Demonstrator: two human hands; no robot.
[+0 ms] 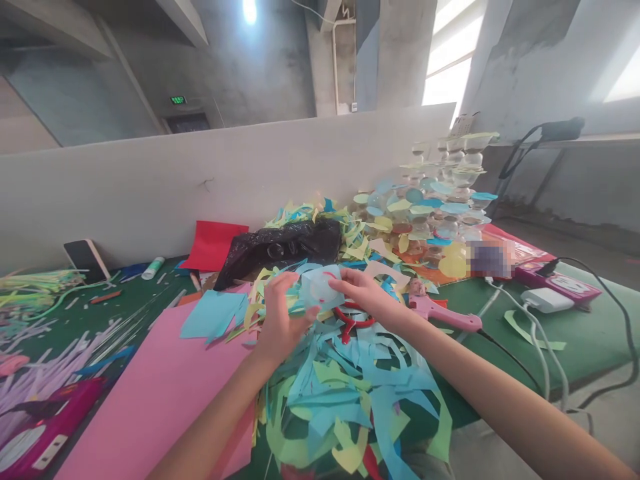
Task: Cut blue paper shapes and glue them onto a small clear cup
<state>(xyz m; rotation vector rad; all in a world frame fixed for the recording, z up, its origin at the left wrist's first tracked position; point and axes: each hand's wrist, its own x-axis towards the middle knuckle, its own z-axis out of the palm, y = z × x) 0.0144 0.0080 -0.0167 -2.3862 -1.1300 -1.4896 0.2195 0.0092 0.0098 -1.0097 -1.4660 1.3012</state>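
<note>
In front of me is a small light blue paper square [319, 288], with a clear round shape and some red marks showing on it. My left hand [279, 323] curves around its left side, thumb at the lower edge and fingers at the upper left. The right corner is pinched between the thumb and fingers of my right hand [363, 291]. Just below my right hand lies a red looped object [356, 321], partly hidden, on a heap of blue and green paper scraps [345, 387]. A stack of light blue paper [214, 315] rests left of my left hand.
Pink sheets [175, 387] cover the left front. A black plastic bag [300, 243] lies behind the scraps. Right of my hands are a pink glue gun [445, 315], a white adapter [547, 299] with cables, and stacked clear cups with paper discs [455, 208]. A phone [86, 260] leans at left.
</note>
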